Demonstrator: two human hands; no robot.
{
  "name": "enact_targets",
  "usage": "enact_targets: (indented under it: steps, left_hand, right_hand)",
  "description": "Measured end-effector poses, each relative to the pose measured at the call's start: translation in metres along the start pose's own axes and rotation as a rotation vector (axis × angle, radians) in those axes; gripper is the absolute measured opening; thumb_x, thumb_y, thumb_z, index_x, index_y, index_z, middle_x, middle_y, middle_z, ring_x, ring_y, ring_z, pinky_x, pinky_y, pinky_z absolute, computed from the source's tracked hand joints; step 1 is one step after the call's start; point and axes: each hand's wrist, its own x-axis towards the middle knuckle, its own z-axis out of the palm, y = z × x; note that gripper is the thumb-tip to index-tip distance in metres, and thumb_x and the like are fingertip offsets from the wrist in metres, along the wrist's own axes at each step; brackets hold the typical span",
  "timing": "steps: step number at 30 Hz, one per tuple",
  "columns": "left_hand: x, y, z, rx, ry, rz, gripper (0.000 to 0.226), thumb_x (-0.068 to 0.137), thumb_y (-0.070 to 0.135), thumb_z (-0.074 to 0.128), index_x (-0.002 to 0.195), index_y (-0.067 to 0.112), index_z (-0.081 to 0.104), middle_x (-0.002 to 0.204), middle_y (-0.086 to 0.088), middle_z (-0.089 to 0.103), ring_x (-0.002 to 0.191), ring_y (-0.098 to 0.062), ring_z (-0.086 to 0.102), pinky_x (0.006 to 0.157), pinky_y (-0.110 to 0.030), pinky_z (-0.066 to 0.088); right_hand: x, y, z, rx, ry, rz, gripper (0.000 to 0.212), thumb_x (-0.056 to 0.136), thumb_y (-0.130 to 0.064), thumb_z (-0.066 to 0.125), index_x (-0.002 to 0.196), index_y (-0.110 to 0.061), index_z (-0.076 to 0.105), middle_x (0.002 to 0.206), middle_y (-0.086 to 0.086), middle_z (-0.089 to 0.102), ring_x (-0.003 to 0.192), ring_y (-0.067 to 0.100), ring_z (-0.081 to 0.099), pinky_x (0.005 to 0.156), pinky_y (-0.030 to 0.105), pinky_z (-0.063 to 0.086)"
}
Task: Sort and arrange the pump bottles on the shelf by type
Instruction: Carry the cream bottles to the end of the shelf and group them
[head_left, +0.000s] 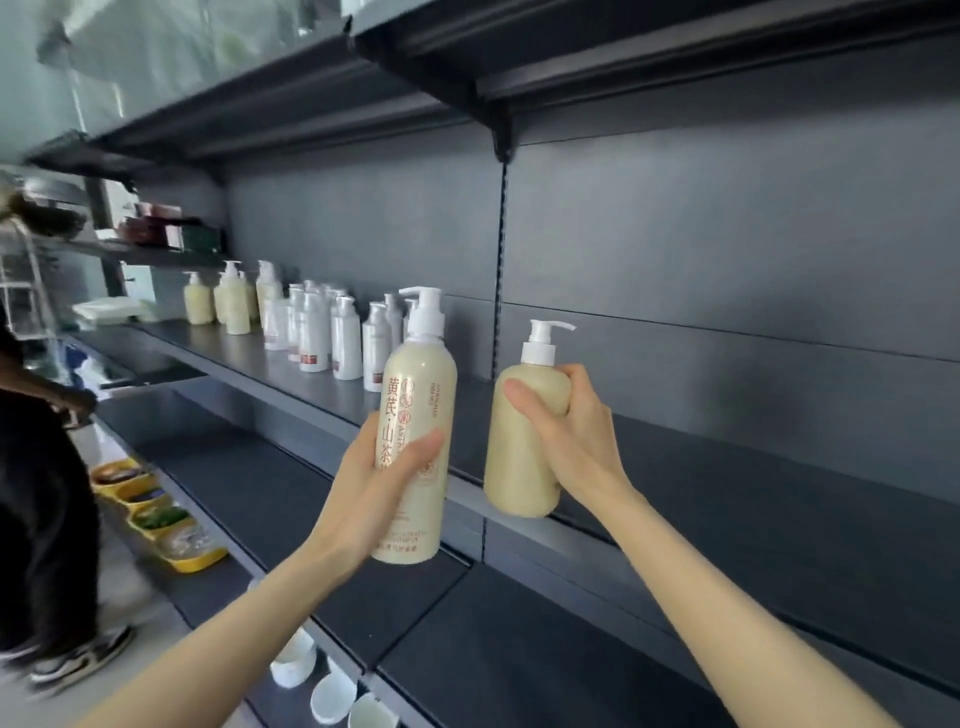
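All my feed gives me of the person is two arms. The left forearm (249, 618) is bare along the whole stretch I can see, from the bottom edge of the view to the wrist, and it is slim and smooth. The right forearm (737, 608) is bare in the same way, with a faint tendon line showing near the wrist. The left hand (363, 493) is narrow, with long, slender fingers (415, 452); their tips are blurred, so I cannot read the nails. The right hand (576, 436) is of like build, and its thumbnail (511, 387) looks short and plain.
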Motion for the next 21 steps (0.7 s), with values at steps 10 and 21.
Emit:
enact_targets:
  steps: [10, 21]
  left_hand:
    - [0.048, -0.037, -0.186, -0.013, 0.224, -0.068, 0.060, 0.059, 0.064, 0.066, 0.103, 0.024, 0.054, 0.098, -0.016, 0.065, 0.088, -0.037, 0.066, 0.079, -0.053, 0.055]
    - [0.157, -0.086, -0.340, 0.013, 0.346, -0.068, 0.060, 0.060, 0.063, 0.066, 0.104, 0.024, 0.054, 0.095, -0.015, 0.065, 0.089, -0.039, 0.066, 0.081, -0.056, 0.054]
  right_hand:
    - [0.040, -0.034, 0.199, 0.032, -0.121, -0.058, 0.048, 0.079, -0.052, 0.068, 0.110, -0.023, 0.048, 0.102, -0.004, 0.060, 0.090, 0.012, 0.060, 0.072, 0.031, 0.050]
    - [0.142, -0.033, 0.388, 0.058, -0.240, -0.107, 0.057, 0.069, -0.062, 0.064, 0.105, -0.022, 0.047, 0.098, -0.004, 0.061, 0.087, 0.012, 0.060, 0.068, 0.031, 0.050]
